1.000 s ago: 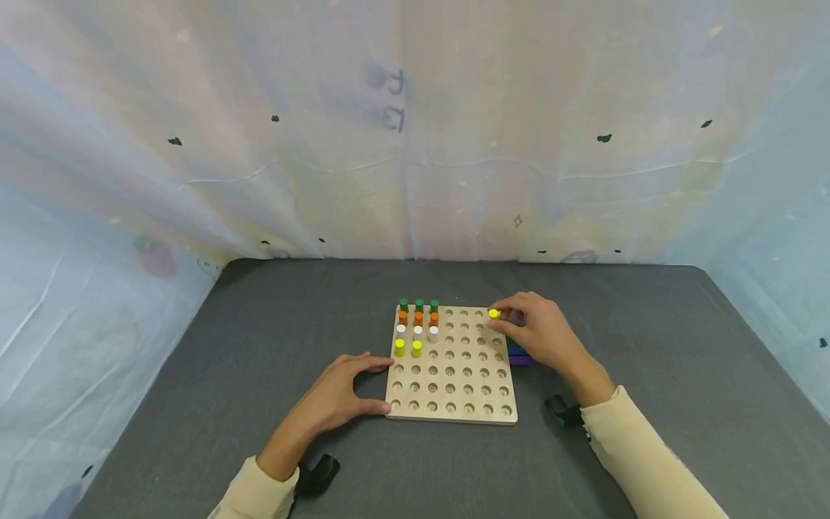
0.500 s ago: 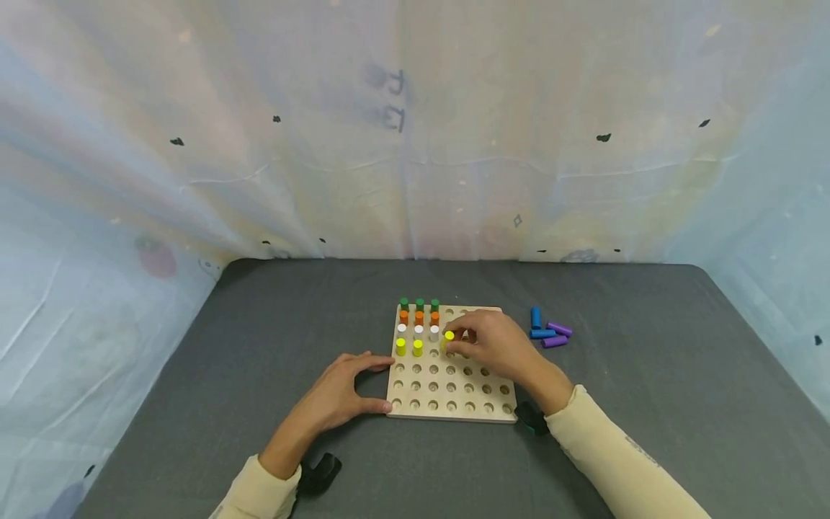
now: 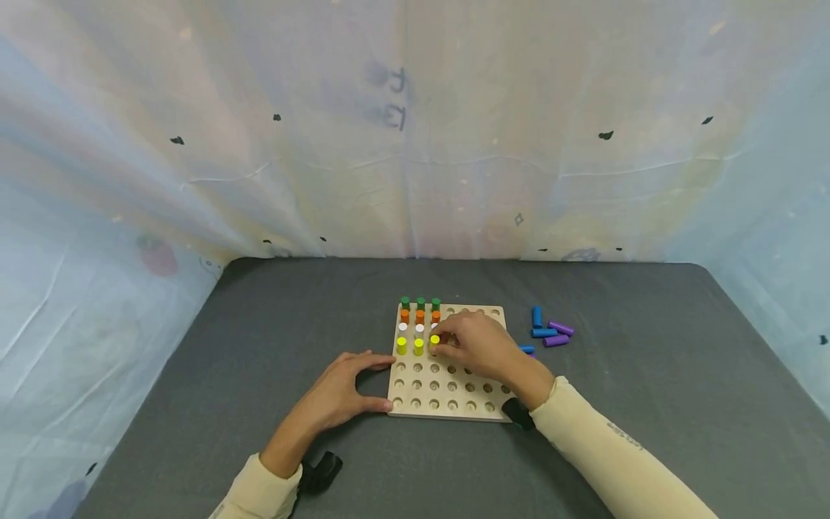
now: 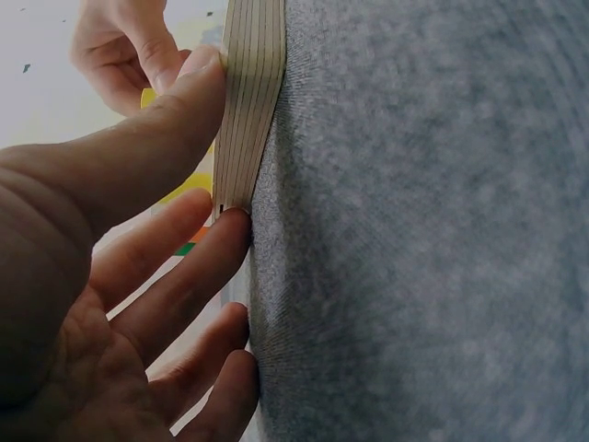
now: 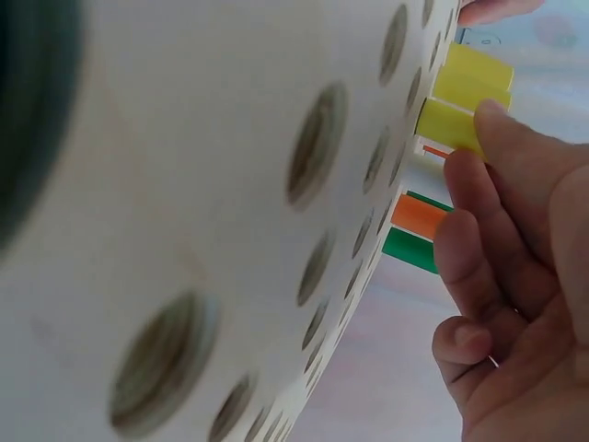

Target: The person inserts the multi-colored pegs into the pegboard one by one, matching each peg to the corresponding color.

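Note:
A square wooden pegboard (image 3: 415, 394) with rows of round holes lies on the table. My right hand (image 3: 483, 344) pinches a yellow peg (image 3: 434, 342) between thumb and index finger, upright at the third hole of the yellow row. In the right wrist view that yellow peg (image 5: 445, 127) meets the board; whether it is fully seated, I cannot tell. Two other yellow pegs (image 3: 418, 347) stand left of it. Behind are white pegs (image 3: 419, 329), orange pegs (image 3: 420, 316) and green pegs (image 3: 421, 303). My left hand (image 3: 333, 393) touches the board's left edge with thumb and extended fingertips.
Loose blue pegs (image 3: 543, 333) and purple pegs (image 3: 556, 341) lie right of the board, some partly hidden by the right hand. The grey table (image 3: 311, 303) ends at a patterned curtain (image 3: 454, 180) behind.
My right hand has carried the yellow peg leftward from the board's far right corner to the yellow row's third hole. The loose pegs came into sight. The left hand has stayed put.

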Demonstrator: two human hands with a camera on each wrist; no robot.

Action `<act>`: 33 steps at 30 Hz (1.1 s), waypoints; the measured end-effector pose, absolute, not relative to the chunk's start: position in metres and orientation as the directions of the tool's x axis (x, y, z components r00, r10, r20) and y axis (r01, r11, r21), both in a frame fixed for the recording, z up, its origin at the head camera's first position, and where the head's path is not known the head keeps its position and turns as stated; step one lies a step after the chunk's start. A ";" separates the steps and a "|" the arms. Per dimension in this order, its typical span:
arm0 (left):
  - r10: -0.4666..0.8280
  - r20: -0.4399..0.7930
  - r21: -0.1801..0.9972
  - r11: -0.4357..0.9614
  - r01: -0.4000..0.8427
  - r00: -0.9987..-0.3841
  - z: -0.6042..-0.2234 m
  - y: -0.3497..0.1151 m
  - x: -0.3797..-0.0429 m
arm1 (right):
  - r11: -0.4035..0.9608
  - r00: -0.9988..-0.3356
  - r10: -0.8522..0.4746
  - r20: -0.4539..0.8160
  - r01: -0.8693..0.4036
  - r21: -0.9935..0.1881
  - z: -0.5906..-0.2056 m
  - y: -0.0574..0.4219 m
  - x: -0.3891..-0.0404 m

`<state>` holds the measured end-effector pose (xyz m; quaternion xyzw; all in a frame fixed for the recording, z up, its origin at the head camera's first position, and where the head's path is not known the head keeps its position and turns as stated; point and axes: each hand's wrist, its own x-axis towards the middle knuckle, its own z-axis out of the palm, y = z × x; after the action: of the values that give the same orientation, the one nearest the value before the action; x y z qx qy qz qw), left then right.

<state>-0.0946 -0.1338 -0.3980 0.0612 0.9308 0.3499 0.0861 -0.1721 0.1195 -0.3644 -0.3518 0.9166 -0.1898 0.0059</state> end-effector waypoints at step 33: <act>0.156 -0.130 0.657 0.753 0.033 -0.979 -0.397 -0.132 -0.094 | 0.724 -0.821 -0.538 0.189 -0.565 -0.396 -0.365 0.230 -0.181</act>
<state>-0.0945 -0.1322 -0.3968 0.0509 0.9320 0.3479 0.0885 -0.1810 0.2304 -0.3651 -0.2974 0.9279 -0.2230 -0.0302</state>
